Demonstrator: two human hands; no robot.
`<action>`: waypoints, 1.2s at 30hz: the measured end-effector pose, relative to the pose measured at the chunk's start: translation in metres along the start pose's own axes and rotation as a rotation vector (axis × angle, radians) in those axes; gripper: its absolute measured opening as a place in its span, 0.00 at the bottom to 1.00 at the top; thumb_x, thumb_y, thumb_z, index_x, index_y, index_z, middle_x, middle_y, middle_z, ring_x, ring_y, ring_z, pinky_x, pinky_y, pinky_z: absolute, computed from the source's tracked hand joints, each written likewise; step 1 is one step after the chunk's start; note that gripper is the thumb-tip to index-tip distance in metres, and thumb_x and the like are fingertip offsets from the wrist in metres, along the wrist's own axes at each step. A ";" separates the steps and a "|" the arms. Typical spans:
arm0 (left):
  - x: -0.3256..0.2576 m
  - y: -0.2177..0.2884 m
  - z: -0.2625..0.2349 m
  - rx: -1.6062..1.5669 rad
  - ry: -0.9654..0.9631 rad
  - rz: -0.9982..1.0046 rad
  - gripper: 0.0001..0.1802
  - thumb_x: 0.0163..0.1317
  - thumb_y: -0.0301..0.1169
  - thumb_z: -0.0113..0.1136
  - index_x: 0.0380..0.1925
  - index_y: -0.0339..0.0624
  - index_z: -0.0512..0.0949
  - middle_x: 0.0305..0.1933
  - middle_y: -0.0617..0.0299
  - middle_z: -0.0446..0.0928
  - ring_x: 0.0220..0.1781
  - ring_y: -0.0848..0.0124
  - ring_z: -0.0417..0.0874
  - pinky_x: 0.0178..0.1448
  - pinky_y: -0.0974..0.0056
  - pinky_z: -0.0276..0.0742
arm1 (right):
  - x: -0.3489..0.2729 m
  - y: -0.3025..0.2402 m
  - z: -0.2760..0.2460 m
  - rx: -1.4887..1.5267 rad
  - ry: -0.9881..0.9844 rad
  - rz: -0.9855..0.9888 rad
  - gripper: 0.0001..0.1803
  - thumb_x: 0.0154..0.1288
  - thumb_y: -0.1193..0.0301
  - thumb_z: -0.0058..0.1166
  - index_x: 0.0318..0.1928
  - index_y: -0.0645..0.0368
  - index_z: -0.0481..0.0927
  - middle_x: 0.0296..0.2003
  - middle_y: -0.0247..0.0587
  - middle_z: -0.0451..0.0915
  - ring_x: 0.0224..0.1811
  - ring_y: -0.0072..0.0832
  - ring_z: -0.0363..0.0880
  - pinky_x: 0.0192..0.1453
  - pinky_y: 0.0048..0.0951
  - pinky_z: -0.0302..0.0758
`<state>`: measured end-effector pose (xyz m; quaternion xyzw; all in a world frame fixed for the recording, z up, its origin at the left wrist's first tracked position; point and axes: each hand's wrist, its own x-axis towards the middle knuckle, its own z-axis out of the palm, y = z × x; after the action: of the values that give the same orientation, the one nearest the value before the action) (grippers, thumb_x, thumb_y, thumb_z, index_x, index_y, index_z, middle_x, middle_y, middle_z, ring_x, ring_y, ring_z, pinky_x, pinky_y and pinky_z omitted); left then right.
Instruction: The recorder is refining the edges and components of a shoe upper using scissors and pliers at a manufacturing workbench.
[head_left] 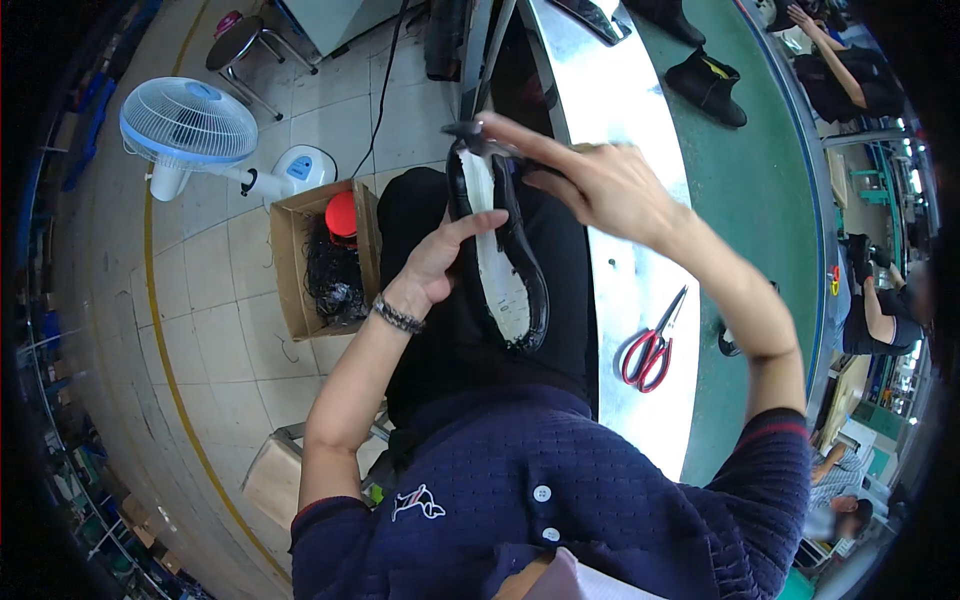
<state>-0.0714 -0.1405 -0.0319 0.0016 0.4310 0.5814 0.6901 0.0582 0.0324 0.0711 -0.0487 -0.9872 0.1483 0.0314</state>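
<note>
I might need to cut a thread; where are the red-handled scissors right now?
The red-handled scissors lie on the shiny metal table edge, on the person's right, just below the right forearm and beside the green conveyor belt.

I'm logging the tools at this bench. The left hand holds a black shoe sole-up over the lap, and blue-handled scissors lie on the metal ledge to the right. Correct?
Not quite: the head view shows the scissors have red handles, not blue. The rest stands: the left hand holds the black shoe sole-up over the lap, and the scissors lie on the metal ledge to the right.
</note>
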 end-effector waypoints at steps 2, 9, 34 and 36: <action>-0.006 -0.003 0.004 0.066 0.001 0.072 0.44 0.52 0.35 0.73 0.67 0.45 0.60 0.57 0.62 0.71 0.59 0.71 0.72 0.62 0.61 0.71 | -0.029 -0.007 0.000 0.211 0.098 0.131 0.33 0.72 0.63 0.49 0.73 0.39 0.52 0.16 0.38 0.75 0.12 0.25 0.70 0.19 0.26 0.65; -0.026 -0.030 -0.008 0.349 -0.222 0.410 0.71 0.41 0.26 0.79 0.76 0.51 0.34 0.76 0.58 0.50 0.75 0.64 0.54 0.77 0.57 0.50 | -0.107 -0.028 0.022 1.399 0.175 0.600 0.21 0.76 0.57 0.41 0.50 0.63 0.77 0.31 0.37 0.80 0.34 0.22 0.78 0.48 0.27 0.73; -0.047 -0.059 0.033 0.413 0.135 0.468 0.28 0.57 0.52 0.66 0.45 0.44 0.69 0.35 0.69 0.69 0.35 0.79 0.69 0.41 0.71 0.68 | -0.113 -0.062 0.049 1.462 -0.823 0.564 0.36 0.71 0.41 0.41 0.17 0.58 0.73 0.13 0.30 0.71 0.16 0.19 0.71 0.21 0.22 0.69; -0.049 -0.066 0.032 0.448 0.156 0.513 0.27 0.57 0.51 0.67 0.45 0.43 0.71 0.35 0.68 0.70 0.34 0.78 0.70 0.41 0.71 0.68 | -0.111 -0.064 0.046 1.299 -0.844 0.543 0.37 0.71 0.41 0.41 0.17 0.60 0.74 0.12 0.34 0.72 0.15 0.23 0.74 0.20 0.27 0.70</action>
<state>0.0024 -0.1849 -0.0160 0.2167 0.5848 0.6253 0.4691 0.1597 -0.0536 0.0410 -0.1981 -0.5871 0.6986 -0.3578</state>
